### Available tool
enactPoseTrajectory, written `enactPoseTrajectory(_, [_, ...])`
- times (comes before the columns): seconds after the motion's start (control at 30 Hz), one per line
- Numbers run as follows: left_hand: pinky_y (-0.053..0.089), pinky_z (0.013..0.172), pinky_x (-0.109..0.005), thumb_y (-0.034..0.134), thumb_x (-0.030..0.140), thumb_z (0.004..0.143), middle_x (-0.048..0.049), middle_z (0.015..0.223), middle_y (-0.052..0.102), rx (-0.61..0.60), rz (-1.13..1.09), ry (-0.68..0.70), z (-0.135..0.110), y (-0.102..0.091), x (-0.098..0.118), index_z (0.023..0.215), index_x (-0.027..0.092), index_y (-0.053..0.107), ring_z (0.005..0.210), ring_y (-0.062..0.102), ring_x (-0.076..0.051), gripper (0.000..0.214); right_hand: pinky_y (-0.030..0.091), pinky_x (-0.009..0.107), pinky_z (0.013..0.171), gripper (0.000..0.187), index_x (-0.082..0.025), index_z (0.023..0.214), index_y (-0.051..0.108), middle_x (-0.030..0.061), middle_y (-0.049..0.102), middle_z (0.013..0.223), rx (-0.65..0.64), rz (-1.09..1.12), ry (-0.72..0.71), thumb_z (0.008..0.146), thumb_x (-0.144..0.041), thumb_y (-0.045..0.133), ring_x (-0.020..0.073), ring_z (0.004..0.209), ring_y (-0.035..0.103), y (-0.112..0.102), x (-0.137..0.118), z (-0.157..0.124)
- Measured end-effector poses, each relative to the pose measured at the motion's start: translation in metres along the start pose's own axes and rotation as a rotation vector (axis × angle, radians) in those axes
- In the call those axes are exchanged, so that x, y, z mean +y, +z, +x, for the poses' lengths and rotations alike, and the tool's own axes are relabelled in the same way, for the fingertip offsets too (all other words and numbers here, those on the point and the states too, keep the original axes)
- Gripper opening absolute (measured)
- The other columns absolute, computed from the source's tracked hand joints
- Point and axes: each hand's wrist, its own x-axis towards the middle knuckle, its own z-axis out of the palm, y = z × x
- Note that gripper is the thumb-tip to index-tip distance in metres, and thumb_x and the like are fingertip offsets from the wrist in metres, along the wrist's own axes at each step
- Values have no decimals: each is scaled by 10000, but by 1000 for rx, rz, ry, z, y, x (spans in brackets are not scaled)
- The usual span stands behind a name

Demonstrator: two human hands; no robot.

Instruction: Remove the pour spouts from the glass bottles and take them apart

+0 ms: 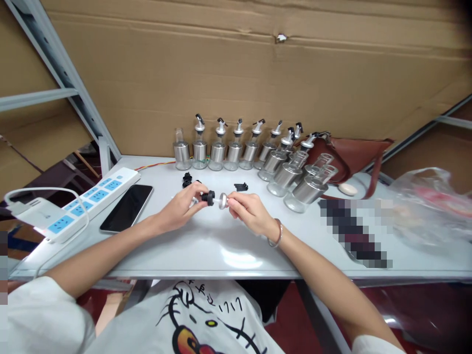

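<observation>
the little two-part piece is held up just over the table [221,246], right between both hands. left hand [182,204] is closed on the black stopper [209,197], pinching it from the 9 o'clock side. right hand [249,211] pinches the silver cap [222,200] from 3 o'clock. the long axis of the pair runs 9 to 3, pretty much level, so neither hand is nearer, each has an end. can't tell if the two bits are actually joined or just touching. stopper looks matte and chunky, cap is a shiny round disc. loose black bits [241,187] lie on the table at 1 o'clock from the hands, and the row of bottles [217,150] stands at 12.
</observation>
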Motion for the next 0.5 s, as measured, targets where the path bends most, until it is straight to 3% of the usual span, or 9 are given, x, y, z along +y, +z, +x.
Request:
enactPoseTrajectory(0.13, [479, 698, -252, 461, 212, 901, -47, 1027, 557, 142, 139, -146, 5, -13, -11, 1088, 197, 492, 807, 584, -142, 190, 379, 206, 580, 322, -177, 800, 553, -37, 534, 581, 38, 12, -13, 986, -335, 343, 79, 498, 475, -1, 0, 0])
enactPoseTrajectory(0.23, [486, 732, -274, 460, 219, 892, -61, 1098, 547, 159, 335, -257, 9, -28, -27, 1095, 190, 533, 794, 584, -148, 217, 383, 208, 580, 300, -174, 822, 565, -29, 544, 595, 37, -65, -63, 983, -315, 356, 83, 506, 485, -1, 0, 0])
enactPoseTrajectory(0.37, [478, 801, -340, 415, 138, 859, -100, 1158, 548, -37, 655, -385, 8, -41, -49, 1082, 161, 594, 850, 612, -210, 287, 392, 208, 580, 305, -170, 819, 581, -21, 554, 591, 22, -137, -89, 980, -304, 360, 91, 512, 498, 0, 1, 1])
enactPoseTrajectory(0.5, [470, 721, -331, 397, 83, 834, -107, 1166, 569, -193, 847, -476, 6, -40, -53, 1056, 167, 621, 906, 629, -255, 326, 391, 207, 578, 304, -159, 850, 611, -8, 577, 590, 5, -178, -80, 971, -326, 388, 100, 534, 511, 2, 2, 1])
